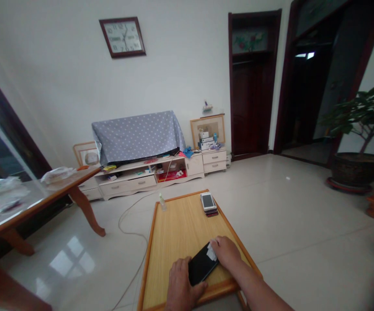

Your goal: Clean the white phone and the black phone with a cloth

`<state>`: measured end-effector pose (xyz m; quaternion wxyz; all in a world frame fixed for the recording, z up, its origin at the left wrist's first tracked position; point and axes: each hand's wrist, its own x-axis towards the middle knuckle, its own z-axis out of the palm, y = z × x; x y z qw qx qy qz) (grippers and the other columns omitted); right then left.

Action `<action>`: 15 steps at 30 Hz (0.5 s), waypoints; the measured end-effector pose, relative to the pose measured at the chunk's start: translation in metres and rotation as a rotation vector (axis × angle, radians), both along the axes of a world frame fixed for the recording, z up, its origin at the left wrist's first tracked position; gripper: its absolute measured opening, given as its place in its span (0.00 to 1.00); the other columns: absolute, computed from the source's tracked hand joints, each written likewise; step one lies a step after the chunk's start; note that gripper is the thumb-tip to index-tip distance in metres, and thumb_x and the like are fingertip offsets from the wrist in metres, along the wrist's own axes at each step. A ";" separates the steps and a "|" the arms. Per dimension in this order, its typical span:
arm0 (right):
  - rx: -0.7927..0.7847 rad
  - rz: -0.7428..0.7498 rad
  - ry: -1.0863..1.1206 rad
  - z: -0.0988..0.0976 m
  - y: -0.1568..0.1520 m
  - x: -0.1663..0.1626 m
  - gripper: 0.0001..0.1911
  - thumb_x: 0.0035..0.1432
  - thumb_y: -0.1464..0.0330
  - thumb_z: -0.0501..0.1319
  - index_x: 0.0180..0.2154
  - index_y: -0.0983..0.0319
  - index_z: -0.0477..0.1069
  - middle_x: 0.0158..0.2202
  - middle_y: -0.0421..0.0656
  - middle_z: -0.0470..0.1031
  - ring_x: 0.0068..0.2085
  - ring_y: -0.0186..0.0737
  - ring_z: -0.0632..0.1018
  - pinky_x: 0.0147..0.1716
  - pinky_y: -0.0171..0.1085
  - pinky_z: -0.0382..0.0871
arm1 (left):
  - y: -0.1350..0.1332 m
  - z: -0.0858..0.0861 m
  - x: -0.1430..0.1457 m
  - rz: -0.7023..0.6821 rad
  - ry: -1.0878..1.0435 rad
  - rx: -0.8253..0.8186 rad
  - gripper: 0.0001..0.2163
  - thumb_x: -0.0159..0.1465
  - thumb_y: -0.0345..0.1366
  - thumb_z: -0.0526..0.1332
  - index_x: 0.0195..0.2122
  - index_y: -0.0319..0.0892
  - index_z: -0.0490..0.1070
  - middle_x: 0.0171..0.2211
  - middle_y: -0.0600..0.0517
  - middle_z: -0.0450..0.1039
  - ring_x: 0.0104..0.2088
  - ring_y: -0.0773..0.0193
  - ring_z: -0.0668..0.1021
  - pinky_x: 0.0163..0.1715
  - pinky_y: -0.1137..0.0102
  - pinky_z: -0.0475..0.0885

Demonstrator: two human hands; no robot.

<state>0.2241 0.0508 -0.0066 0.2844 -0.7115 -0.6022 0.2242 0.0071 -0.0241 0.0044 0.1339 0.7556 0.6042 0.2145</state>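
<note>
A black phone (pixel 201 265) lies slantwise near the front of a small wooden table (pixel 174 233). My left hand (pixel 182 283) grips its near left end, thumb along the lower edge and fingers on the other side. In the closed fingers of my right hand (pixel 226 252) is a crumpled white tissue (pixel 211 252), pressed on the phone's far right end. Farther back on the same table, a white phone (pixel 207 200) rests on top of a small stack of phones. A small clear bottle (pixel 163 202) with a pale green top stands at the far left corner.
A white cable (pixel 135 233) runs across the floor left of the table. At the left is a larger wooden table (pixel 51 195) with plastic bags (pixel 57 174) on it. A white TV cabinet (pixel 131 186) stands along the wall, and a potted plant (pixel 352 170) is on the right.
</note>
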 end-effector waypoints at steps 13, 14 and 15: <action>0.057 -0.029 -0.317 0.011 -0.015 -0.016 0.16 0.68 0.59 0.51 0.39 0.60 0.74 0.41 0.48 0.75 0.41 0.44 0.77 0.35 0.37 0.61 | 0.007 0.006 -0.005 -0.071 0.034 -0.027 0.29 0.51 0.45 0.67 0.54 0.41 0.70 0.50 0.43 0.71 0.51 0.49 0.71 0.53 0.60 0.62; 0.062 -0.034 -0.320 0.011 -0.016 -0.017 0.16 0.68 0.60 0.51 0.39 0.60 0.74 0.41 0.48 0.75 0.42 0.44 0.77 0.36 0.37 0.62 | 0.008 0.005 -0.005 -0.072 0.039 -0.030 0.29 0.51 0.44 0.67 0.54 0.40 0.70 0.50 0.42 0.71 0.51 0.49 0.71 0.53 0.60 0.62; 0.065 -0.037 -0.321 0.011 -0.016 -0.017 0.16 0.68 0.60 0.51 0.39 0.60 0.74 0.41 0.48 0.75 0.42 0.44 0.77 0.36 0.38 0.62 | 0.009 0.004 -0.005 -0.074 0.044 -0.033 0.30 0.50 0.44 0.67 0.54 0.40 0.70 0.50 0.42 0.71 0.51 0.49 0.71 0.53 0.60 0.62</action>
